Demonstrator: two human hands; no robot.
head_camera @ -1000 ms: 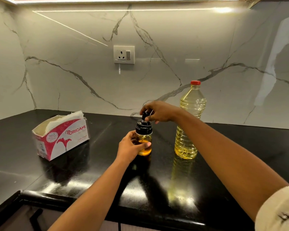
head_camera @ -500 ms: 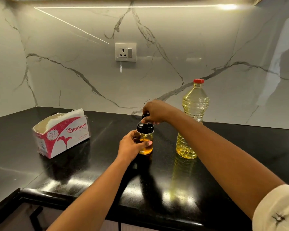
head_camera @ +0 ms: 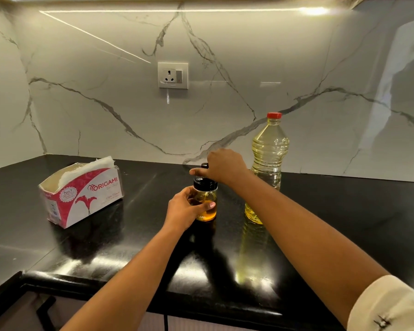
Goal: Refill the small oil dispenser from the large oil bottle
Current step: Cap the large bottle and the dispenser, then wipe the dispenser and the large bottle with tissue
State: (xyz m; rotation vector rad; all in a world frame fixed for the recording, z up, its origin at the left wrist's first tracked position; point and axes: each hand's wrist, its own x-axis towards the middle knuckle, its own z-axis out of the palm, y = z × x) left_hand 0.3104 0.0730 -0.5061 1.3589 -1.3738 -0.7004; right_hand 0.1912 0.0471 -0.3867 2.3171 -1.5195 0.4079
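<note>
— Where do we have the small oil dispenser (head_camera: pixel 204 204)?

— Just below the middle of the frame, upright on the black countertop (head_camera: pixel 344 211), between our two hands. There is amber oil in its lower part.

— And our left hand (head_camera: pixel 182 209)?

— It comes up from the lower middle and wraps the glass body from the left. The thumb (head_camera: pixel 210 204) lies across the front of the glass. The other fingers curl round the far side, so we see little of them.

— Our right hand (head_camera: pixel 222 166)?

— It reaches in from the lower right, with the sleeve (head_camera: pixel 387 306) in that corner, and sits on top of the black lid (head_camera: pixel 204 183). Its fingers are bent down over the lid's upper part and grip it. One fingertip pokes out to the left, and a bit of the black top shows beside it. Whether the lid is loose or tight, we cannot tell.

— The large oil bottle (head_camera: pixel 269 149)?

— Right of centre, standing near the marble wall (head_camera: pixel 225 44) with its red cap (head_camera: pixel 274 115) on. Our right forearm (head_camera: pixel 296 223) crosses in front of its lower part. Neither hand touches it.

— Anything else on our counter?

— A red-and-white tissue box (head_camera: pixel 81 192) at the left, well apart from the dispenser. A wall socket (head_camera: pixel 173 75) sits above centre.
</note>
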